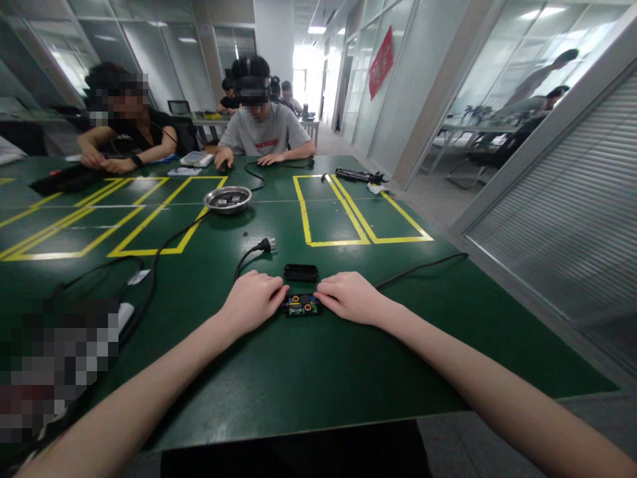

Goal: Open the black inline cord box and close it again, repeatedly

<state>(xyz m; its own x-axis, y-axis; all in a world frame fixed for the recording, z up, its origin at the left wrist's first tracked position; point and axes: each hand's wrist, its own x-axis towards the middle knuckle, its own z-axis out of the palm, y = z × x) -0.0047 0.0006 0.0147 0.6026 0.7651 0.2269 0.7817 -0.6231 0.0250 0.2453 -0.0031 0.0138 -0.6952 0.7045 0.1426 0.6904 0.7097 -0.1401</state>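
Note:
An opened black power adapter (302, 307) lies in front of me, its circuit board with copper coils facing up. My left hand (255, 299) is closed at the adapter's left end, thumb and fingertips against it. At the right end, my right hand (351, 296) is closed too, with its fingertips on the housing edge. Just beyond sits the loose black cover (300, 272), hollow side up and apart from both hands. A black power plug (267, 245) on its cable lies past my left hand. Another thin black cable (423, 269) runs out to the right from behind my right hand.
A metal bowl (227, 200) with small metal parts stands farther back on the green table (318, 378). Yellow tape (338, 243) marks rectangles. Black cables (155, 265) cross the left side. Two people sit across the table; a black tool-like object (359, 175) lies at the far right.

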